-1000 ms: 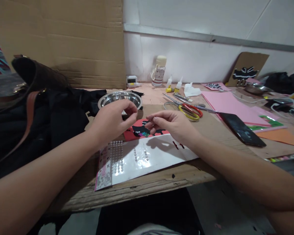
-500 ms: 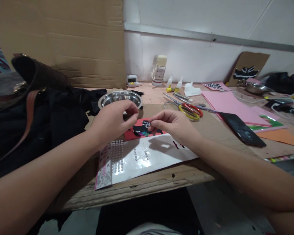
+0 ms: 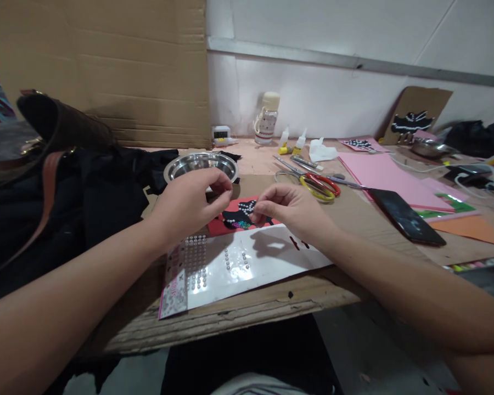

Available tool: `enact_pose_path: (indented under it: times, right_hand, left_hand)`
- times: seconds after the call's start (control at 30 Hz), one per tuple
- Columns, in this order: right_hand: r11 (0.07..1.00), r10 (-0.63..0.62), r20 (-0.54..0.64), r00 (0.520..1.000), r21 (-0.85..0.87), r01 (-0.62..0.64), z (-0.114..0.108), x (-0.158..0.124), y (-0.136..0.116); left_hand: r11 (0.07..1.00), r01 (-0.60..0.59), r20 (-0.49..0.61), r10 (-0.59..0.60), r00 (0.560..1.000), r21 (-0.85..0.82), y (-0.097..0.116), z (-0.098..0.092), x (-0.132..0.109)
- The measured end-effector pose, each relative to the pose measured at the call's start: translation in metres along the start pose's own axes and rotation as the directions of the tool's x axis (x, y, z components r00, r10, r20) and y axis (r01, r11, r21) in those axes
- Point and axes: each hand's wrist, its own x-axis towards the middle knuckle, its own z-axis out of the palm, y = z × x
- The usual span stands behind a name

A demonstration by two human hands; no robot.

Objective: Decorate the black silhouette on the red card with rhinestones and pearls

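Note:
A red card with a black cut-out shape studded with small pearls (image 3: 237, 217) lies on the cardboard-covered table. My right hand (image 3: 290, 211) hovers over it with fingertips pinched together, touching the pearls; what they pinch is too small to name. My left hand (image 3: 189, 203) is curled just left of the card, thumb and fingers pinched near its upper left corner. In front of both hands lies a glossy white sticker sheet with rows of pearl beads (image 3: 230, 266).
A steel bowl (image 3: 201, 164) stands behind my left hand. A black bag and dark cloth (image 3: 66, 181) fill the left. Scissors (image 3: 313, 184), a phone (image 3: 407, 216), pink paper (image 3: 389, 178), glue bottles (image 3: 292, 144) and a small jar (image 3: 267, 118) lie right and behind.
My right hand has come down slightly onto the red card's pearls, its fingertips closing together. My left hand has barely moved.

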Motion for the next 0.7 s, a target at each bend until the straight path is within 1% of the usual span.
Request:
enact_pose_path:
  times: [0.13,0.3,0.4,0.53,0.7]
  right_hand:
    - [0.999,0.030,0.005,1.000,-0.045,-0.029,-0.0010,-0.0013,-0.0026]
    - [0.999,0.043,-0.004,0.999,0.001,-0.043,0.0005,-0.0015,-0.0029]
    - [0.998,0.023,-0.013,1.000,0.054,-0.023,0.0009,-0.0004,-0.0009]
    - [0.992,-0.034,0.005,0.999,0.123,0.033,0.0005,0.0011,0.0029]
    - [0.990,-0.048,0.006,0.999,0.134,0.046,-0.0015,0.0015,0.0049]
  left_hand:
    - [1.000,0.006,0.005,-0.006,1.000,0.006,0.0011,-0.0003,0.0001]
    - [1.000,0.012,0.004,-0.012,1.000,0.006,0.0009,-0.0006,0.0009]
    - [1.000,0.013,0.006,-0.013,1.000,0.013,0.0005,-0.0002,0.0008]
    - [1.000,0.018,0.012,-0.018,1.000,0.012,0.0001,0.0003,0.0002]
    - [0.999,0.019,0.018,-0.020,1.000,0.025,-0.0007,0.0000,0.0005]
